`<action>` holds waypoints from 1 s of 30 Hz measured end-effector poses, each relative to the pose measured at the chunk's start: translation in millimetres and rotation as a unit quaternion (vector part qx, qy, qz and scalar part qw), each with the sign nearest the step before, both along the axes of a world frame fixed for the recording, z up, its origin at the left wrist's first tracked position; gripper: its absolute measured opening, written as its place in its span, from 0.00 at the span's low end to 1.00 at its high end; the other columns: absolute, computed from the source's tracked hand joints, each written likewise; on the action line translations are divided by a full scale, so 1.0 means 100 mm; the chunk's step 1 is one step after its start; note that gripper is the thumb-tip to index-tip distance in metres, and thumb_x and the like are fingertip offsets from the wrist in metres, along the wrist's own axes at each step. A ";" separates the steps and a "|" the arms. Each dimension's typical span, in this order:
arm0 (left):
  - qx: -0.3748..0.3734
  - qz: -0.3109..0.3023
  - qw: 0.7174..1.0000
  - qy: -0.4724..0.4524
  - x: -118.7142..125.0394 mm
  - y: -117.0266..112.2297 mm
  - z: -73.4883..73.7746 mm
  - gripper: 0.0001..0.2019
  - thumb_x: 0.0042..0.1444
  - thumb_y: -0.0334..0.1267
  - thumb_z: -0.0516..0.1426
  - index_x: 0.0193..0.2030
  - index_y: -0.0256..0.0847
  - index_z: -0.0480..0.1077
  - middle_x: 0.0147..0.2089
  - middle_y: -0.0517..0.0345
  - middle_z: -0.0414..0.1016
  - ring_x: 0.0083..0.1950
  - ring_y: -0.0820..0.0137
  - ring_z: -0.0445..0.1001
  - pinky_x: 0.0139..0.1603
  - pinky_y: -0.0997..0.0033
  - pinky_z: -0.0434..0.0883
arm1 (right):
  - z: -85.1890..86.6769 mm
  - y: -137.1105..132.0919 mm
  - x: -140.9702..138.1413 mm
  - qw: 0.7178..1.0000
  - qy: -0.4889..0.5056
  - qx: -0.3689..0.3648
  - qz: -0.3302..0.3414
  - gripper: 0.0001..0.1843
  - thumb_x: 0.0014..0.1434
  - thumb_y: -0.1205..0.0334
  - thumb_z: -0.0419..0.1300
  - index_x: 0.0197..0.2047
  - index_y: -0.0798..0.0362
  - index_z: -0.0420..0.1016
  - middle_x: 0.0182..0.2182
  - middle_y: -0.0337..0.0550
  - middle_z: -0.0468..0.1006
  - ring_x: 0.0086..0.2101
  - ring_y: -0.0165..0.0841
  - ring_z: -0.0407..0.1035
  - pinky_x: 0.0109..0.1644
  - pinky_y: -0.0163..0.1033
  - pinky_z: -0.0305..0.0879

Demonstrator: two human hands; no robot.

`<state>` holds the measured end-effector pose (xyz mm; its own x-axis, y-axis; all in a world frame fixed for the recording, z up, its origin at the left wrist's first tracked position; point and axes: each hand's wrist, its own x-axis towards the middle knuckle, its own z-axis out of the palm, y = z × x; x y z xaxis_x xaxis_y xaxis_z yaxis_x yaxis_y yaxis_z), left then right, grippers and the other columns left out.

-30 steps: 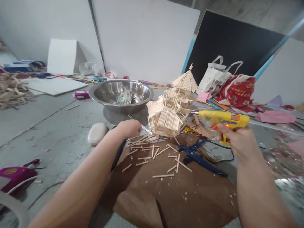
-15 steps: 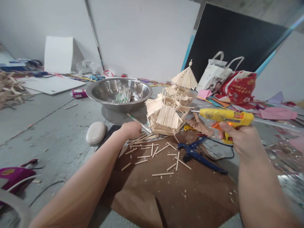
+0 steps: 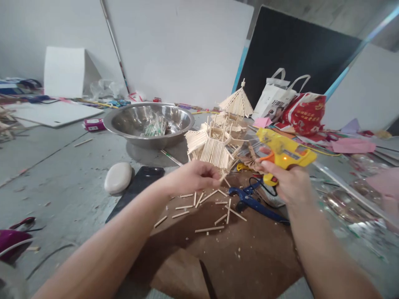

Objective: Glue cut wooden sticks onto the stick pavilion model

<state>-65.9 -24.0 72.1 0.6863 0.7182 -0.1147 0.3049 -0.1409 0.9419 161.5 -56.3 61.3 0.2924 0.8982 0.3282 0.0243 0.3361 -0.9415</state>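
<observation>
My left hand [image 3: 199, 176] is in front of the wooden stick pagoda [image 3: 215, 151], its fingers pinched. A short wooden stick [image 3: 223, 177] shows at its fingertips. My right hand [image 3: 291, 180] grips a yellow hot glue gun [image 3: 285, 149] by the handle, with a finger by the orange trigger. The gun's small light glows, and its front points left toward the pagoda. Loose cut sticks [image 3: 209, 229] lie scattered over a brown sheet [image 3: 249, 257] below my hands. Blue-handled cutters [image 3: 258, 205] rest on the sheet's right part.
A steel basin [image 3: 118, 133] holding bagged sticks stands behind my left hand. Left of it lie a black phone [image 3: 140, 187] and a white rounded case [image 3: 118, 177]. Paper scraps, a white bag [image 3: 271, 97] and a red bag [image 3: 305, 113] are at back right.
My left hand has moved right from the stick pile to the front of the pagoda. The glue gun has moved a little left and tilted. The view has shifted slightly.
</observation>
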 end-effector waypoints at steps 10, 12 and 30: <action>-0.313 -0.004 0.915 -0.254 0.44 -0.18 -0.35 0.08 0.44 0.36 0.58 0.25 0.34 0.63 0.22 0.60 0.69 0.14 0.85 0.55 0.14 0.81 0.48 | -0.16 -0.13 -0.27 0.989 -0.056 -0.040 0.132 0.10 0.42 0.63 0.62 0.31 0.51 0.72 0.30 0.39 0.75 0.32 0.32 0.69 0.40 0.41 0.66; -0.331 -0.020 0.904 -0.270 0.44 -0.18 -0.37 0.07 0.45 0.35 0.57 0.25 0.34 0.63 0.23 0.60 0.69 0.14 0.85 0.57 0.14 0.81 0.48 | -0.16 -0.13 -0.27 0.988 -0.045 -0.041 0.140 0.10 0.41 0.64 0.62 0.32 0.51 0.72 0.30 0.38 0.75 0.32 0.31 0.69 0.40 0.41 0.66; -0.174 0.073 0.950 -0.249 0.52 -0.24 -0.35 0.10 0.43 0.40 0.58 0.24 0.34 0.65 0.18 0.63 0.64 0.16 0.83 0.55 0.15 0.80 0.50 | -0.22 -0.05 -0.22 0.992 -0.110 -0.041 0.046 0.12 0.40 0.59 0.63 0.31 0.51 0.70 0.28 0.38 0.74 0.32 0.32 0.69 0.38 0.40 0.66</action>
